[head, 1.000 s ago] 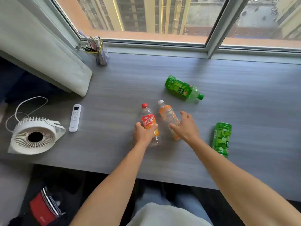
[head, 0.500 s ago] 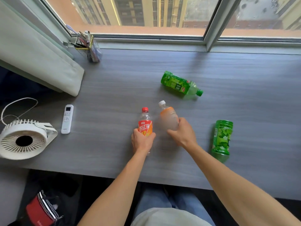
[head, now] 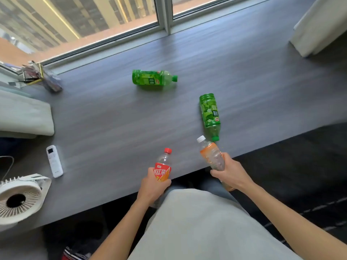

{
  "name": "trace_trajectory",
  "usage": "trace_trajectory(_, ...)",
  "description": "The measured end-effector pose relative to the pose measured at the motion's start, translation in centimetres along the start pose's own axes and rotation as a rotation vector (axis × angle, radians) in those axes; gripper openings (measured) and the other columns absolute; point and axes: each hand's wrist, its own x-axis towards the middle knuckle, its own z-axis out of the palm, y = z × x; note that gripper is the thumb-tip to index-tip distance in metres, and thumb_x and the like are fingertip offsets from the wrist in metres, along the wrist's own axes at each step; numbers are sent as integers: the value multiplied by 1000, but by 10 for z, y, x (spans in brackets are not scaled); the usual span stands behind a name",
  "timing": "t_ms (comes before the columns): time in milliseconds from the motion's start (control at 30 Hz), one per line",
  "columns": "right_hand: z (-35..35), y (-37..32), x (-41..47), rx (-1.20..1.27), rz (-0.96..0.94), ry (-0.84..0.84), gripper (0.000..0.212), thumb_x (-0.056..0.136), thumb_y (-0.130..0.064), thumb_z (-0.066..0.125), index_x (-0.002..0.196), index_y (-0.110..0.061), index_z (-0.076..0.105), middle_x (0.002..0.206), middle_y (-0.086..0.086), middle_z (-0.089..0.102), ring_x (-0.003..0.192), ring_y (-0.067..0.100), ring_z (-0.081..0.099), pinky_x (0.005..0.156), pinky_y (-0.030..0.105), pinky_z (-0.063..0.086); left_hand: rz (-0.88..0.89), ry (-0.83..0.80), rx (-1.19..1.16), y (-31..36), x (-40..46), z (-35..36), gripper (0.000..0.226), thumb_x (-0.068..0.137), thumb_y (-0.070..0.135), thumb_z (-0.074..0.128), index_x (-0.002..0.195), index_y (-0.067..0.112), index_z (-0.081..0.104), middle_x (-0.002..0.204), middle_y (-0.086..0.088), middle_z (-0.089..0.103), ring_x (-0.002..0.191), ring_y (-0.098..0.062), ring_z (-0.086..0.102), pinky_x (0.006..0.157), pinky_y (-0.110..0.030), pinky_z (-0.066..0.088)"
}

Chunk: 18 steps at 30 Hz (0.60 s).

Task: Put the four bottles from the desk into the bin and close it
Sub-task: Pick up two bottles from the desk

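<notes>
My left hand [head: 152,188] grips a clear bottle with a red cap and red-orange label [head: 163,166], held upright above the desk's front edge. My right hand [head: 230,173] holds a white-capped bottle with an orange label [head: 211,154], lifted and tilted just past the desk's front edge. Two green bottles lie on their sides on the grey desk [head: 112,119]: one [head: 153,80] toward the window, cap pointing right, the other [head: 210,114] nearer me, cap pointing at the front edge. No bin is in view.
A white remote [head: 54,161] and a white fan [head: 19,198] sit at the desk's left end. A folded pale cushion [head: 24,115] and a pen holder [head: 44,77] lie at the far left. Another pale cushion [head: 319,25] is at the far right. Dark floor lies to the right.
Both hands have lifted their bottles off the desk and drawn them back to the front edge. The view has swung to the right, tilting the scene.
</notes>
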Motion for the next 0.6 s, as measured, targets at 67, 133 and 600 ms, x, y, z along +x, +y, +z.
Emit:
trace_trajectory(67,10,28,-23,73,95,54,52,63,-59,66,105,-42,41,87,-15,65,76,6,64,70,36,57,84,-71,135,-5,1,-2,55,59,61,71,100,37,43,90,7,66,76,-15,67,66,-37,58)
trace_trajectory(133,22,54,-47,141,197,139,55,64,-65,65,107,-41,40,88,-16,63,78,7,63,70,37,55,177,-144,292,-5,5,-5,58,60,67,70,103,38,43,91,11,64,79,-12,65,67,-34,55)
trace_trajectory(600,153,198,-205,805,891,453,60,71,-44,82,116,-15,55,103,10,69,94,33,64,77,39,51,675,-422,987,130,-3,114,64,59,73,66,105,33,43,95,3,65,84,-25,62,76,-40,54)
